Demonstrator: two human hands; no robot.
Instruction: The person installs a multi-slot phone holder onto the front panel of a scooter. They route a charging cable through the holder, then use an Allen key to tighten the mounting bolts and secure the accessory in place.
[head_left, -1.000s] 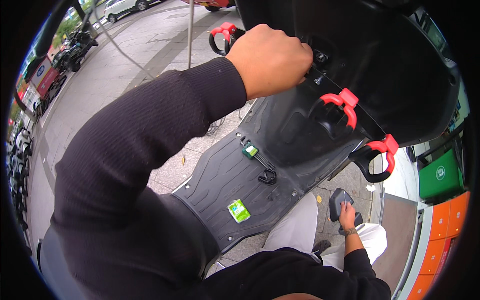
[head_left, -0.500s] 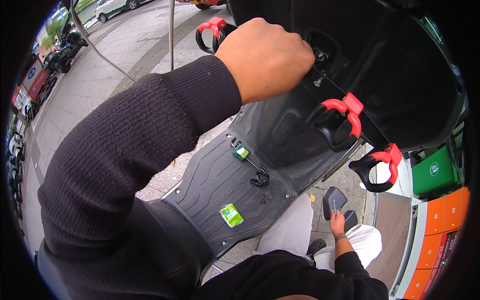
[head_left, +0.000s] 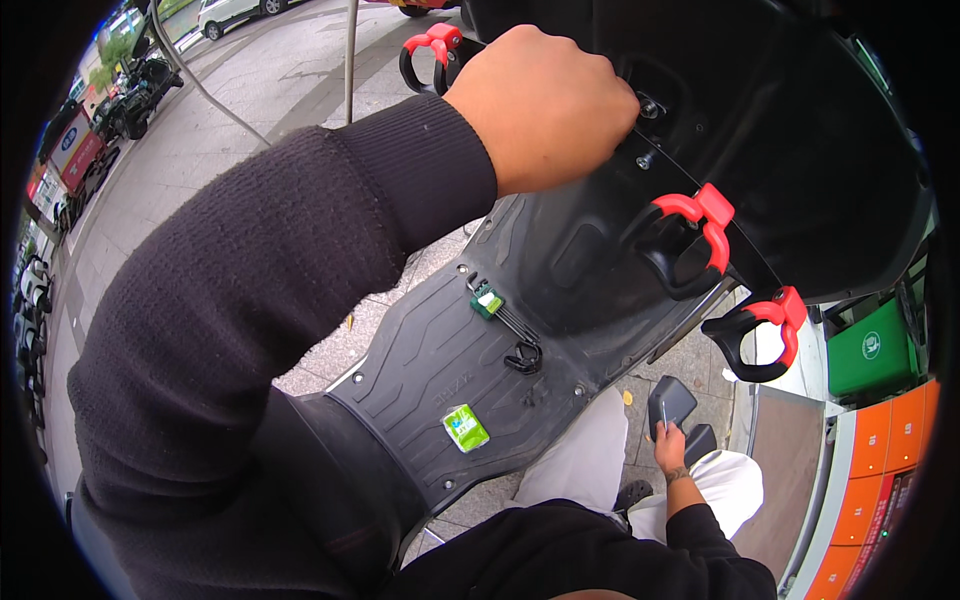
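My left hand (head_left: 550, 110) is closed in a fist against the upper edge of the scooter's black front panel (head_left: 790, 150); whatever its fingers hold is hidden. Beside it is a red and black hook (head_left: 430, 55), and another red and black hook (head_left: 705, 230) hangs further right, with a third hook (head_left: 780, 320) beyond. Low on the right, my right hand (head_left: 671, 450) is closed around a thin metal rod (head_left: 671, 418), in front of a dark grey angular block (head_left: 669, 398). A green holder with hex keys (head_left: 490, 302) lies on the scooter's footboard (head_left: 400, 370).
On the footboard are a small black looped item (head_left: 522, 357) and a bright green packet (head_left: 466, 428). The black seat (head_left: 340, 450) is at lower left. A green bin (head_left: 872, 345) and orange lockers (head_left: 868, 455) stand at right; a white car (head_left: 240, 12) is far off.
The view has shifted slightly. My left fist stays at the panel's edge, and my right hand has tilted a little beside the dark block. The things on the footboard lie as before.
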